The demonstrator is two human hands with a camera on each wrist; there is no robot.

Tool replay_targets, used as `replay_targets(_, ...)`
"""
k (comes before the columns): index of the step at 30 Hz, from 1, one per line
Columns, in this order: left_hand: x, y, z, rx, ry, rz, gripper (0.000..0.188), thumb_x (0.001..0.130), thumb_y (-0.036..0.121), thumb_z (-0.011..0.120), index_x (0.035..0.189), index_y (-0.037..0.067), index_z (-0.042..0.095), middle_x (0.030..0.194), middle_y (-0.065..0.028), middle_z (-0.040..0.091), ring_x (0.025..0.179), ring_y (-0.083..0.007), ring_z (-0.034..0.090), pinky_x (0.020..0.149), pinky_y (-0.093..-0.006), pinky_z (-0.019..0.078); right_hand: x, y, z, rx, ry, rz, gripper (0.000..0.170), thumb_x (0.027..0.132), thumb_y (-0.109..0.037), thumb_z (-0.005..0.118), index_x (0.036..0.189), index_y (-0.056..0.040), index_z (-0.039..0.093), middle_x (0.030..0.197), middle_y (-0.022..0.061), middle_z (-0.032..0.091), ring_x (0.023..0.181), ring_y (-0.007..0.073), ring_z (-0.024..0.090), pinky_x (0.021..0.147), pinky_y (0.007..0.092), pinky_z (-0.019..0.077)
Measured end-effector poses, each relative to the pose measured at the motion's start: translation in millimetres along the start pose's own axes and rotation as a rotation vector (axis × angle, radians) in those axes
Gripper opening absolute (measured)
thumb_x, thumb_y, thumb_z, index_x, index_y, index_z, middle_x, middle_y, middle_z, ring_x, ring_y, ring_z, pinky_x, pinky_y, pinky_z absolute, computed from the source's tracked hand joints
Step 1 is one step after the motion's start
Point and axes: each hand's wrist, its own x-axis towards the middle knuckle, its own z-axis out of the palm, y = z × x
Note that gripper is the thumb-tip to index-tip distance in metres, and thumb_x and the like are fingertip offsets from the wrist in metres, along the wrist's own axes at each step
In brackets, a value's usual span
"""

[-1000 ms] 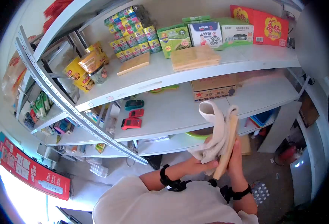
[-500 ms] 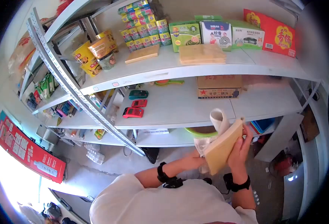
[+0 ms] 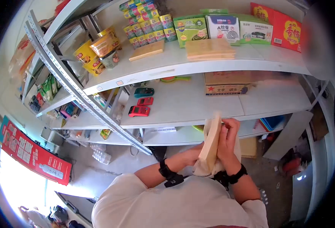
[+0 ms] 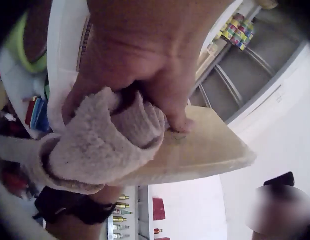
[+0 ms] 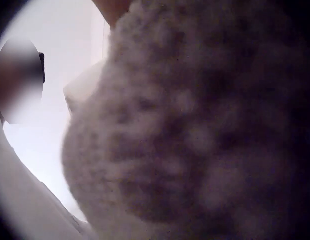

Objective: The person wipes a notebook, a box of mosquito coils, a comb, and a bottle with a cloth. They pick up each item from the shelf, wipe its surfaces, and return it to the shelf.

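Observation:
A flat yellowish slab [image 3: 210, 146] stands tilted, nearly edge-on, between the hands in the head view. My left hand [image 3: 193, 154] is at its lower left side; the left wrist view shows that hand [image 4: 140, 55] gripping a bunched, pale towel [image 4: 95, 145], its thumb against the slab [image 4: 200, 145]. On the slab's other side my right hand [image 3: 227, 143] holds it, fingers bent near the top. Towel [image 3: 203, 168] shows below the slab and beside the right wrist. In the right wrist view the blurred towel [image 5: 170, 130] hides the right hand's fingers.
Similar slabs [image 3: 209, 50] lie on the upper shelf [image 3: 167, 72] before green boxes [image 3: 191, 31]. Below are a carton [image 3: 226, 89] and red card terminals [image 3: 139, 111]. A metal shelf post [image 3: 74, 97] rises at left; a red banner [image 3: 34, 150] stands beyond.
The slab has moved left and turned its broad face away from the head view. The towel's upright roll is out of sight, and cloth now spreads beside the right wrist.

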Motion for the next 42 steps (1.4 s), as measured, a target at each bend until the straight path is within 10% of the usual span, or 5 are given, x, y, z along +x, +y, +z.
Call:
replay_targets(7, 8.4, 21.7, -24.4, 0.029, 0.064, 0.15, 0.052, 0.093, 0.028, 0.064, 0.136, 0.007, 0.045, 0.117, -0.0066, 0.061, 0.102, -0.016, 0.062, 0.087, -0.0321, 0.0537, -7.1, -24.0, -4.8, -0.003, -0.388, 0.069, 0.056, 0.087, -0.01, 0.063, 0.137, -0.0024, 0.04, 0.129, 0.0184, 0.041, 0.118, 0.0322, 0.046, 0.097, 0.0417, 0.0421)
replay_targets(10, 1.7, 37.5, -23.2, 0.049, 0.03, 0.304, 0.051, 0.09, 0.017, 0.067, 0.134, 0.004, 0.044, 0.118, -0.008, 0.06, 0.103, -0.0172, 0.061, 0.087, -0.0336, 0.0539, -4.5, -52.3, -10.5, 0.458, -0.463, 0.262, 0.074, 0.083, -0.016, 0.07, 0.144, -0.0009, 0.029, 0.141, 0.0202, 0.034, 0.129, 0.0335, 0.04, 0.103, 0.043, 0.0407)
replay_targets(18, 1.1, 67.2, 5.6, 0.329, 0.363, 0.66, 0.057, 0.084, 0.002, 0.069, 0.134, -0.001, 0.043, 0.121, -0.0095, 0.058, 0.109, -0.0192, 0.058, 0.094, -0.0341, 0.0499, 13.9, -42.8, -51.8, 0.74, 0.063, 0.876, 0.045, 0.092, -0.014, 0.062, 0.131, -0.0002, 0.044, 0.122, 0.0122, 0.059, 0.109, 0.0198, 0.06, 0.088, 0.0321, 0.0519)
replay_targets(27, -24.8, 120.6, 58.2, 0.296, 0.592, 1.002, 0.05, 0.088, 0.006, 0.067, 0.132, -0.002, 0.045, 0.122, -0.0108, 0.058, 0.109, -0.0183, 0.057, 0.093, -0.0328, 0.0488, 82.8, -54.5, -50.0, 0.624, -0.138, 0.589, 0.049, 0.09, -0.01, 0.062, 0.134, 0.0014, 0.041, 0.12, 0.0159, 0.06, 0.101, 0.0252, 0.066, 0.074, 0.0372, 0.0617)
replay_targets(42, -134.9, 172.0, -70.6, 0.173, 0.838, 0.995, 0.055, 0.087, 0.006, 0.067, 0.136, -0.002, 0.043, 0.133, -0.0122, 0.053, 0.121, -0.022, 0.051, 0.103, -0.0347, 0.0412, 257.8, -12.9, -15.9, 0.583, -0.025, 0.435, 0.043, 0.093, -0.006, 0.058, 0.132, 0.0025, 0.043, 0.12, 0.0155, 0.061, 0.105, 0.0278, 0.065, 0.089, 0.0412, 0.0574)
